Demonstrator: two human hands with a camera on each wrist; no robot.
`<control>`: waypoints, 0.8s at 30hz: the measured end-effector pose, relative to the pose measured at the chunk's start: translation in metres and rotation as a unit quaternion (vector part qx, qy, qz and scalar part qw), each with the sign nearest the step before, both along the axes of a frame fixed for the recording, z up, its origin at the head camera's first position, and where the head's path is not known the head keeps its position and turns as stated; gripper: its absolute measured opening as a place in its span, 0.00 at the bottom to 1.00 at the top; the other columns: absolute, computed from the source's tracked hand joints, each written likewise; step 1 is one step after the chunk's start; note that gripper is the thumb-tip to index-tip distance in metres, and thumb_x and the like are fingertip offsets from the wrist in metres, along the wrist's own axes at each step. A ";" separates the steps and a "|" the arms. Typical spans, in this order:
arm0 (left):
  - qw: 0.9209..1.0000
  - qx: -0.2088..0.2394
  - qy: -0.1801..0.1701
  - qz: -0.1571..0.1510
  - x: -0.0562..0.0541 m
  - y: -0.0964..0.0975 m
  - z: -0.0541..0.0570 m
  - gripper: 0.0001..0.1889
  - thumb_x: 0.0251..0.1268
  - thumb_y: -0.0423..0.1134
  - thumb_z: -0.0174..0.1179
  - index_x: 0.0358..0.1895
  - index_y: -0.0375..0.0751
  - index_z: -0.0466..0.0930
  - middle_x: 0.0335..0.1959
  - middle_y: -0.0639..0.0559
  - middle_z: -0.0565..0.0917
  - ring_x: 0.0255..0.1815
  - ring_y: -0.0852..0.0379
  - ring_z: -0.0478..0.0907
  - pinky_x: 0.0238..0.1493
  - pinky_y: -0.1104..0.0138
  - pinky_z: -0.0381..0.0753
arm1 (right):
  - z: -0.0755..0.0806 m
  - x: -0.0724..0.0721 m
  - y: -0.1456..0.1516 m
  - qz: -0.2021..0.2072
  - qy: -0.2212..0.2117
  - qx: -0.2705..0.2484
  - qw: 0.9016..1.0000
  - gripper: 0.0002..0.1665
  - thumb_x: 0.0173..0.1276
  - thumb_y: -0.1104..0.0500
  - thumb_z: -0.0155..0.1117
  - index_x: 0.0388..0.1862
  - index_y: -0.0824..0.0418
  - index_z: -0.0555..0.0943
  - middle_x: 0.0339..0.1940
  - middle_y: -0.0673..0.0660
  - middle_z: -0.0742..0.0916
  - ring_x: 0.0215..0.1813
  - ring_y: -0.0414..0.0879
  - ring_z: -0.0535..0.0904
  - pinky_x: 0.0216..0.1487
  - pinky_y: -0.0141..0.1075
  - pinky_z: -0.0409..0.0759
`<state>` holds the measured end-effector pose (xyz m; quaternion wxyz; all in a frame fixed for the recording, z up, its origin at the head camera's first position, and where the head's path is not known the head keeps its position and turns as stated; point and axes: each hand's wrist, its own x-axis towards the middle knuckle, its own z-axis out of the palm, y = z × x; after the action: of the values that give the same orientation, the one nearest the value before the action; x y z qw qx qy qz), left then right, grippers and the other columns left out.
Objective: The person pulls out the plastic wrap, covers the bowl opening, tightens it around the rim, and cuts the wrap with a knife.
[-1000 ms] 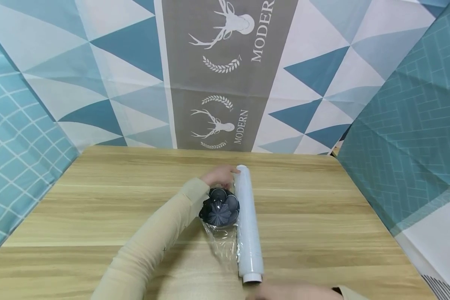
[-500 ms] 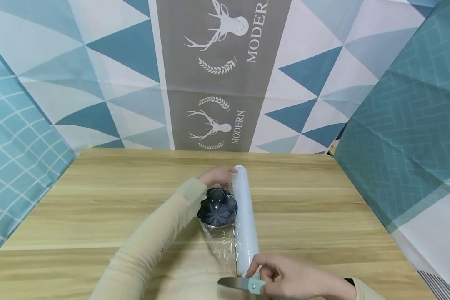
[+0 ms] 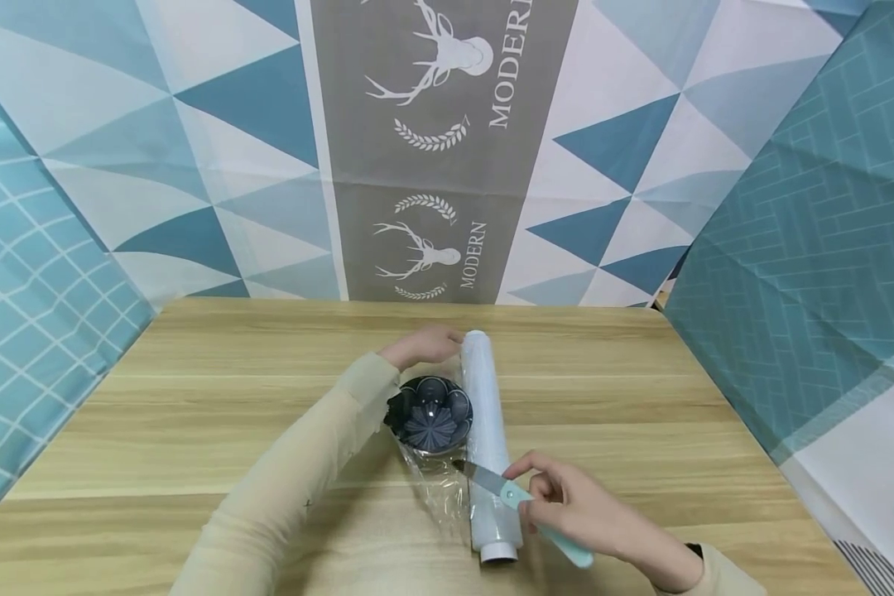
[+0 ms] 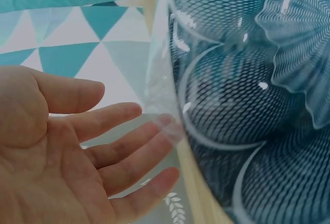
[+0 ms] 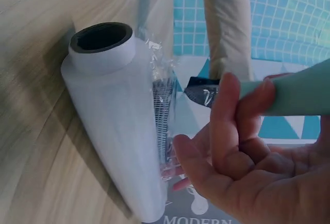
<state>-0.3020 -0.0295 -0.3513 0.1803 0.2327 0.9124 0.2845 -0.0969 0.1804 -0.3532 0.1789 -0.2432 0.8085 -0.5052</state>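
In the head view, we see the cling-film roll lying on the bench, with the dark patterned bowl just to its left and clear film between them. The left grip is at the roll's far end; the right grip is clamped on the knife, its blade slanting across the roll. Whether the blade touches anything, we cannot tell. We judge the roll firm, smooth and apt to turn.

In the left wrist view, the left grip's fingers are apart and loosely extended, fingertips at the film. We expect the film to be thin, clingy and easily torn, best pinched by its edge. The bowl looks hard, glossy and perhaps breakable; we would steady its rim.

In the right wrist view, fingers pinch the knife's pale-green handle. It should be light and stiff, best held there, clear of the blade. The roll's hollow core offers a sound hold.
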 end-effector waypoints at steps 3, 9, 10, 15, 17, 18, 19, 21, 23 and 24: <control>1.000 0.015 0.000 -0.006 0.002 -0.006 0.003 0.21 0.67 0.40 0.42 0.59 0.36 0.70 0.60 0.42 0.72 0.62 0.47 0.66 0.63 0.56 0.64 | -0.001 -0.003 0.001 -0.026 0.007 0.005 1.000 0.20 0.59 0.65 0.56 0.51 0.69 0.70 0.17 0.52 0.78 0.18 0.33 0.69 0.17 0.29 0.68; 0.999 0.043 0.009 -0.008 0.010 -0.022 0.004 0.19 0.68 0.38 0.44 0.56 0.32 0.72 0.54 0.40 0.75 0.53 0.47 0.72 0.55 0.56 0.72 | -0.003 -0.010 0.002 -0.076 0.016 0.014 0.997 0.20 0.62 0.63 0.56 0.52 0.68 0.70 0.18 0.48 0.74 0.19 0.35 0.70 0.19 0.30 0.71; 0.999 0.050 0.008 -0.005 0.012 -0.025 0.004 0.19 0.68 0.38 0.44 0.56 0.32 0.71 0.55 0.40 0.75 0.54 0.47 0.72 0.55 0.56 0.72 | -0.004 -0.011 0.001 -0.085 0.015 0.013 0.996 0.20 0.63 0.62 0.56 0.53 0.69 0.70 0.18 0.48 0.74 0.19 0.35 0.70 0.19 0.30 0.71; 0.997 0.073 0.012 0.005 0.017 -0.036 0.001 0.19 0.68 0.38 0.43 0.57 0.32 0.70 0.58 0.39 0.73 0.60 0.44 0.68 0.60 0.55 0.67 | -0.008 -0.019 0.003 -0.136 0.008 0.001 0.991 0.25 0.63 0.60 0.58 0.56 0.71 0.66 0.18 0.51 0.75 0.20 0.38 0.73 0.18 0.31 0.71; 0.996 0.078 0.029 0.012 0.017 -0.038 0.000 0.19 0.68 0.39 0.43 0.57 0.34 0.71 0.57 0.40 0.74 0.60 0.45 0.68 0.61 0.55 0.66 | -0.011 -0.024 0.005 -0.161 0.006 0.005 0.987 0.27 0.62 0.59 0.59 0.56 0.71 0.66 0.18 0.52 0.75 0.19 0.38 0.72 0.18 0.30 0.70; 0.996 0.081 0.038 0.017 0.018 -0.038 0.000 0.18 0.68 0.39 0.44 0.56 0.35 0.72 0.56 0.41 0.75 0.59 0.46 0.69 0.60 0.56 0.67 | -0.012 -0.026 0.006 -0.174 0.009 0.013 0.985 0.28 0.61 0.58 0.60 0.56 0.70 0.66 0.18 0.51 0.74 0.18 0.38 0.71 0.17 0.30 0.69; 0.995 0.085 0.051 0.018 0.018 -0.039 -0.001 0.17 0.68 0.39 0.45 0.55 0.36 0.73 0.55 0.42 0.76 0.58 0.47 0.70 0.60 0.56 0.67 | -0.014 -0.028 0.006 -0.187 0.006 0.022 0.982 0.28 0.61 0.58 0.61 0.56 0.69 0.66 0.18 0.51 0.74 0.18 0.38 0.70 0.17 0.30 0.69; 0.992 0.097 0.076 0.013 0.020 -0.039 -0.003 0.16 0.67 0.39 0.46 0.52 0.38 0.76 0.51 0.43 0.78 0.54 0.49 0.73 0.57 0.57 0.70 | -0.017 -0.033 0.009 -0.211 0.000 0.036 0.977 0.29 0.60 0.57 0.63 0.57 0.67 0.66 0.18 0.52 0.74 0.18 0.39 0.69 0.17 0.30 0.69; 0.990 0.108 0.095 -0.001 0.023 -0.039 -0.004 0.14 0.67 0.39 0.48 0.49 0.39 0.78 0.48 0.45 0.80 0.49 0.53 0.75 0.53 0.59 0.72 | -0.021 -0.038 0.011 -0.235 -0.003 0.046 0.971 0.30 0.59 0.58 0.63 0.57 0.67 0.65 0.19 0.53 0.77 0.19 0.40 0.70 0.18 0.30 0.69; 0.988 0.113 0.102 -0.011 0.024 -0.039 -0.005 0.13 0.67 0.39 0.48 0.48 0.40 0.78 0.46 0.46 0.80 0.48 0.54 0.76 0.52 0.60 0.73 | -0.023 -0.040 0.013 -0.246 0.000 0.052 0.968 0.30 0.59 0.59 0.63 0.57 0.67 0.65 0.21 0.54 0.78 0.19 0.41 0.70 0.18 0.30 0.69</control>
<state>-0.2779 -0.0685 -0.3562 0.0616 0.2898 0.8852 0.3586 -0.1374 0.1934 -0.3765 0.0611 -0.0272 0.8686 -0.4909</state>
